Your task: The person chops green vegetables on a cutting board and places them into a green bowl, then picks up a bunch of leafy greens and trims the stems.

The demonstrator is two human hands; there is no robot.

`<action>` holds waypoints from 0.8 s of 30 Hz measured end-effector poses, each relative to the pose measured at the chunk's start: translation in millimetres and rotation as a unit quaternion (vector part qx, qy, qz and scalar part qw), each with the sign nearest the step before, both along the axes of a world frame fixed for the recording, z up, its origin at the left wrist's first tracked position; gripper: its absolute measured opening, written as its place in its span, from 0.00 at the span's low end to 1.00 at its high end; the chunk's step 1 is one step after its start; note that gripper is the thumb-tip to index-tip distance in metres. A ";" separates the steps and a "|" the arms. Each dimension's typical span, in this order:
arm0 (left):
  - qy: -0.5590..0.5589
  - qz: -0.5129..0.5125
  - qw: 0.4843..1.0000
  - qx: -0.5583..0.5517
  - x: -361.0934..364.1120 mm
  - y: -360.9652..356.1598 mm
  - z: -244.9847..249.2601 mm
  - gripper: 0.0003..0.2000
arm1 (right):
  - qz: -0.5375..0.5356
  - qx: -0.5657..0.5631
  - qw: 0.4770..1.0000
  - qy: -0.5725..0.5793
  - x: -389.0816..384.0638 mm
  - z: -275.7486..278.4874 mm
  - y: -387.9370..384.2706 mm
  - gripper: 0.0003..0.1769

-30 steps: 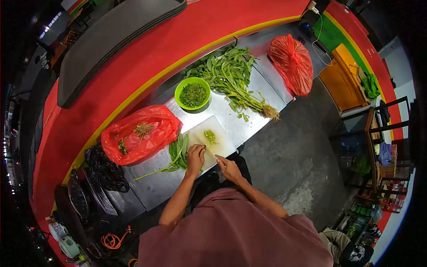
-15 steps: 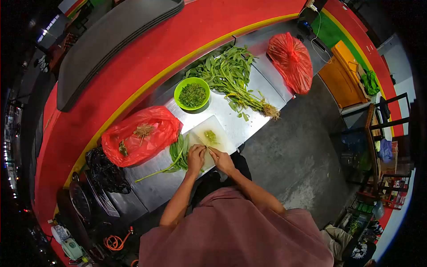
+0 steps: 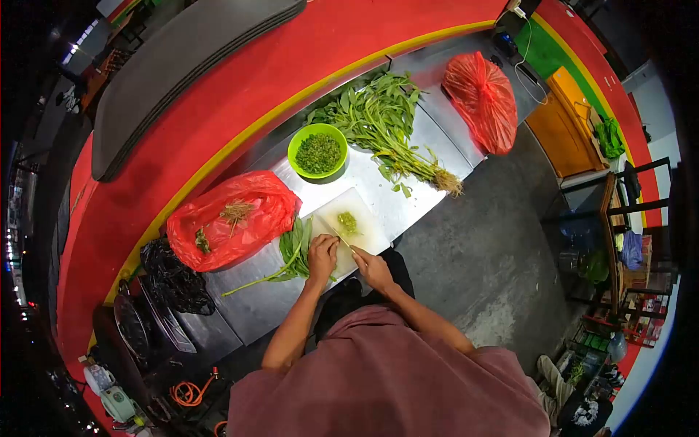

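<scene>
My right hand (image 3: 373, 268) is closed round the handle of a knife (image 3: 338, 234), whose thin blade points up and left over a white cutting board (image 3: 370, 211). My left hand (image 3: 322, 256) lies beside the blade with fingers curled down on the greens at the board's left part. Leafy green stalks (image 3: 293, 249) stick out to the left from under that hand, one long stem reaching over the steel table. Just beyond the blade sits a small heap of chopped green pieces (image 3: 348, 223). What the left fingertips press on is mostly hidden.
A lime-green bowl (image 3: 293, 162) of chopped greens stands behind the board. Farther right lies a rooted bunch of greens (image 3: 386, 127). An open red plastic bag (image 3: 273, 197) is at the left, near a black bag (image 3: 171, 280); a tied red bag (image 3: 480, 102) sits far right.
My right hand has shifted slightly right and down, and the knife blade now shows between the hands. My left hand has stayed nearly in place.
</scene>
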State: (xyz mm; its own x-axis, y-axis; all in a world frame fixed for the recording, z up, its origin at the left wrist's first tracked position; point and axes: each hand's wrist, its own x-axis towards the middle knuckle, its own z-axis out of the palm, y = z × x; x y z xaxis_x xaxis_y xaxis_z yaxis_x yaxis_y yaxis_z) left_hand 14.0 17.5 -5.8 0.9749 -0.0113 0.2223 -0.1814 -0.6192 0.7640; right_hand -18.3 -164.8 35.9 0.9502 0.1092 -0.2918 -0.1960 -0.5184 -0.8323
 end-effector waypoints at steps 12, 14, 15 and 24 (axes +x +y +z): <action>0.018 -0.002 1.000 -0.014 2.3 1.2 2.1 0.07 | 0.043 -0.034 0.998 0.042 19.4 4.3 5.0 0.22; 0.025 0.004 1.000 -0.003 1.1 -0.6 6.6 0.07 | 0.019 -0.019 0.999 0.047 10.5 14.5 4.4 0.23; 0.021 0.004 1.000 0.005 1.3 -1.0 10.1 0.07 | 0.018 -0.017 0.999 0.046 6.2 5.6 3.6 0.23; 0.018 -0.005 1.000 0.003 2.9 0.1 1.1 0.07 | 0.023 -0.012 1.000 -0.014 19.5 -10.1 14.9 0.21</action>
State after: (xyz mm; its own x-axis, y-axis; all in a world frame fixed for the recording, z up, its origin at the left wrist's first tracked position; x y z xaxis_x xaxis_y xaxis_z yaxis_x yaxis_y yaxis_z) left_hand 16.9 17.6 -4.6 0.9823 -0.0219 0.1862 -0.1592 -0.6216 0.7670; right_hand 1.2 -149.8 25.8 0.9523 0.1466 -0.2675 -0.1477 -0.5457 -0.8249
